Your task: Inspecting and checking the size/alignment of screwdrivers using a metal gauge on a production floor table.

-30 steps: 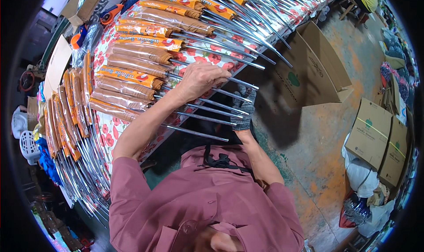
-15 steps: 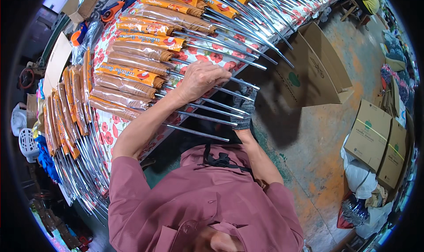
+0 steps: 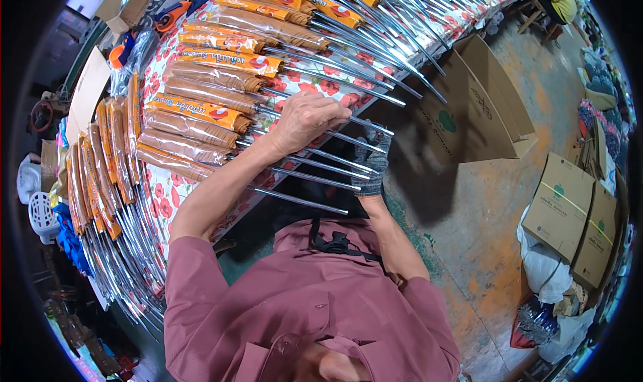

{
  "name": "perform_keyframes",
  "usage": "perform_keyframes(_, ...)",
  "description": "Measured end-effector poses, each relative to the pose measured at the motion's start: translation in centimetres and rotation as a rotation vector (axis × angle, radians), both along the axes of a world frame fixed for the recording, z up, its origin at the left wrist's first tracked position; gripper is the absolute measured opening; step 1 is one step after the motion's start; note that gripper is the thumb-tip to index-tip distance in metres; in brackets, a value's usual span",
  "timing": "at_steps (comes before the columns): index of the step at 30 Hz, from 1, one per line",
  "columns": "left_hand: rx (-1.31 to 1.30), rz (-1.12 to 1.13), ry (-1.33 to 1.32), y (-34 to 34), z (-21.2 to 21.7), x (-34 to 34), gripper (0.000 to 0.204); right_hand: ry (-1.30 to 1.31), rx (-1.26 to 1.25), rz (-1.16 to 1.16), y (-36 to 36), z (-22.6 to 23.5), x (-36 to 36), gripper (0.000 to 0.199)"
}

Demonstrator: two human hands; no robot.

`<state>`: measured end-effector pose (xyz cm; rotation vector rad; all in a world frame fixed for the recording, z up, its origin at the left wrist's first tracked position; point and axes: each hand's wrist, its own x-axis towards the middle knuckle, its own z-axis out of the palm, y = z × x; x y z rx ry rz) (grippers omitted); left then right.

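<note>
Brooms (image 3: 201, 111) lay in a row across the desk (image 3: 315, 84), each head wrapped in clear or orange film and each metal handle (image 3: 315, 180) jutting out past the desk's near edge. The desk wore a cloth printed with red flowers. The left hand (image 3: 305, 117) lay on top of the handles near the middle of the row, fingers curled down over one or two of them, so its grip was closed on a metal handle close to where it met the wrapped head. The right hand (image 3: 372, 164) (in a dark knit glove) sat at the free ends of the same handles, just off the desk edge, fingers bent around the tips; whether that grip truly clasped a rod or merely pressed against the ends could not be told. Both forearms came out of a dusty pink shirt (image 3: 308, 308). More wrapped brooms lay fanned along the left side of the desk (image 3: 100, 174), their handles pointing down and away. Flattened brown cardboard boxes (image 3: 469, 107) leaned by the desk on the right, and closed boxes (image 3: 569, 208) stood well apart on the concrete floor (image 3: 482, 235), near some white sacks (image 3: 546, 271).
</note>
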<state>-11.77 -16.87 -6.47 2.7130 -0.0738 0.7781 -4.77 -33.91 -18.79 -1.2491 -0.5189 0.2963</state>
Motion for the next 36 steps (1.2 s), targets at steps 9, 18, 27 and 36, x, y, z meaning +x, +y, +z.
perform_keyframes(9, 0.006, -0.016, -0.022, -0.1, -0.1, 0.0, 0.016, -0.053, -0.248, 0.085, -1.3, -3.3, 1.6, 0.032)
perform_keyframes(18, -0.028, -0.014, 0.097, -0.8, 0.6, -0.5, 0.015, -0.126, -0.320, 0.005, -2.4, -0.4, 0.2, 0.026)
perform_keyframes(27, -0.059, 0.020, 0.168, 0.0, 2.6, 0.9, 0.023, -0.224, -0.454, -0.184, -6.1, -0.4, 2.1, 0.033)
perform_keyframes(36, 0.229, 0.118, 0.092, 0.9, 0.9, 4.6, 0.020, -0.172, -0.494, -0.141, -3.1, -0.7, 4.1, 0.036)
